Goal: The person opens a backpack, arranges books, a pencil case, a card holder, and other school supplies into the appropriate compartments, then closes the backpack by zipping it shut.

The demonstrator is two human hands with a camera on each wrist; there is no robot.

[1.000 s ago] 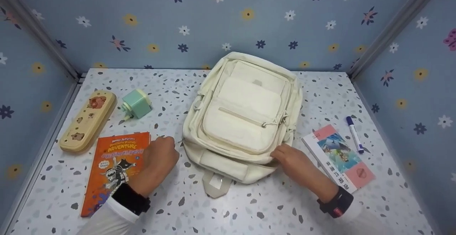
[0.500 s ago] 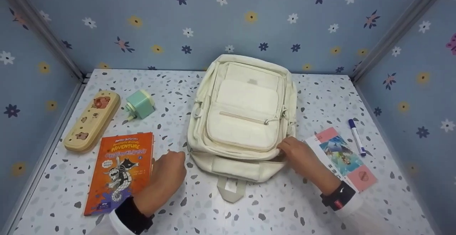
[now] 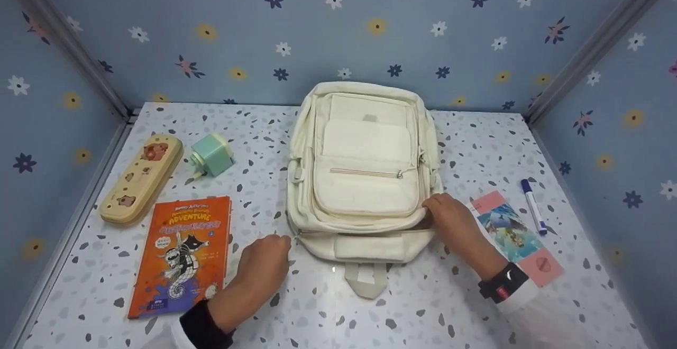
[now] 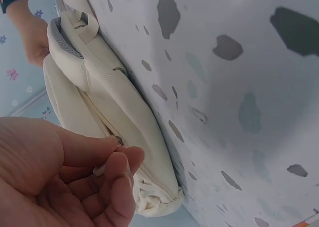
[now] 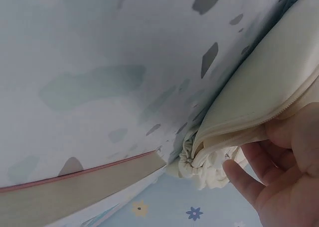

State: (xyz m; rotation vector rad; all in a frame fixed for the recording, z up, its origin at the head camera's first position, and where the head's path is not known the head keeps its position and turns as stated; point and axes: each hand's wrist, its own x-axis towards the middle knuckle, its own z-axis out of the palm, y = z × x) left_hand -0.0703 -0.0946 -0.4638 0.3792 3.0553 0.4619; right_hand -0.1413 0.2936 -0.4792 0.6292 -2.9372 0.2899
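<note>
A cream backpack (image 3: 365,190) lies front side up on the speckled table, its carry loop toward me and its main zipper partly parted at the near end. At its near left corner my left hand (image 3: 264,264) pinches the zipper pull (image 4: 118,141) between thumb and forefinger, the slider showing just past the fingertips. On the opposite side my right hand (image 3: 455,227) grips the bag's edge beside the open zipper teeth (image 5: 286,107), thumb on the fabric and the other fingers curled beneath.
Left of the bag lie an orange book (image 3: 182,254), a yellow pencil case (image 3: 140,180) and a green pencil sharpener (image 3: 211,154). To the right are a pink and white book (image 3: 515,232) and a blue-capped marker (image 3: 534,206). Patterned walls (image 3: 338,37) surround the table.
The backpack has turned from a slant to nearly straight, its near end swinging right. My left hand has moved right and toward me, off the orange book; my right hand keeps its grip.
</note>
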